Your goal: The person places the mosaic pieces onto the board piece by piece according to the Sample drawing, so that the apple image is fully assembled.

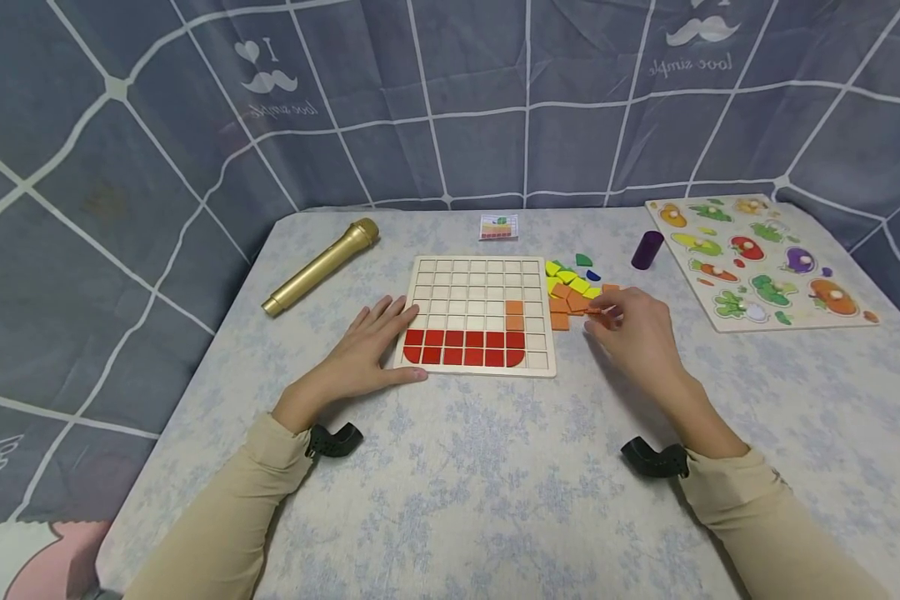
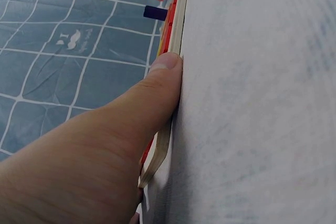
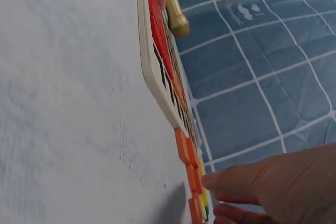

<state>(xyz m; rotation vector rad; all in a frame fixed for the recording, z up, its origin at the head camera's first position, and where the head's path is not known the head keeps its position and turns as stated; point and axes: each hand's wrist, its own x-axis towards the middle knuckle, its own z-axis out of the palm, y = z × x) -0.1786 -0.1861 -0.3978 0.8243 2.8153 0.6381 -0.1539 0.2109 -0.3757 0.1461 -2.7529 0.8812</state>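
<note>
A square wooden grid board lies flat on the table. Red tiles fill most of its two nearest rows, and two orange tiles sit above them at the right. My left hand rests at the board's left side with fingers spread; its thumb touches the near edge. To the right of the board lies a loose pile of orange tiles and yellow tiles. There my right hand pinches an orange tile between thumb and fingertips, low over the pile.
A gold microphone lies at the left. Behind the board is a small pattern card. A dark purple cylinder and a vegetable puzzle board are at the right. Green and blue pieces lie behind the pile.
</note>
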